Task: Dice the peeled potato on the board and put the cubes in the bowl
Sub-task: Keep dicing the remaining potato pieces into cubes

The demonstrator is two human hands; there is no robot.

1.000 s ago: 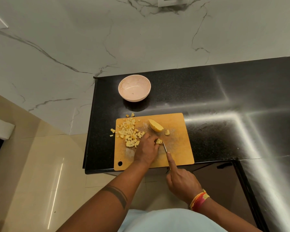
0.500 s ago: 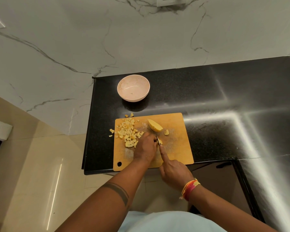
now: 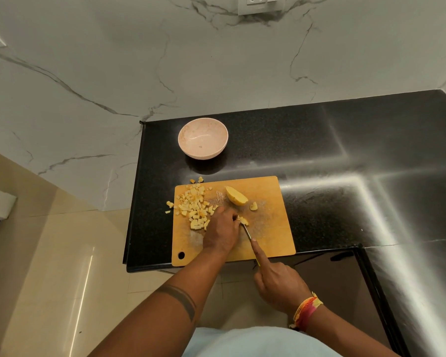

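A wooden cutting board lies at the counter's front edge. My left hand holds a small potato piece down at the board's middle. My right hand grips a knife, forefinger stretched along the blade's back, the tip at that piece. A pile of potato cubes covers the board's left part, a few spilled onto the counter. A larger potato wedge and a small chunk lie at the back of the board. The pink bowl stands behind the board and holds no cubes.
The black stone counter runs to the right and turns toward me along the right side. Its left edge drops to a tiled floor. A marble wall with a socket plate rises behind.
My right hand pushed the knife forward into the piece, then drew it back toward me. The left hand stayed on the potato piece.
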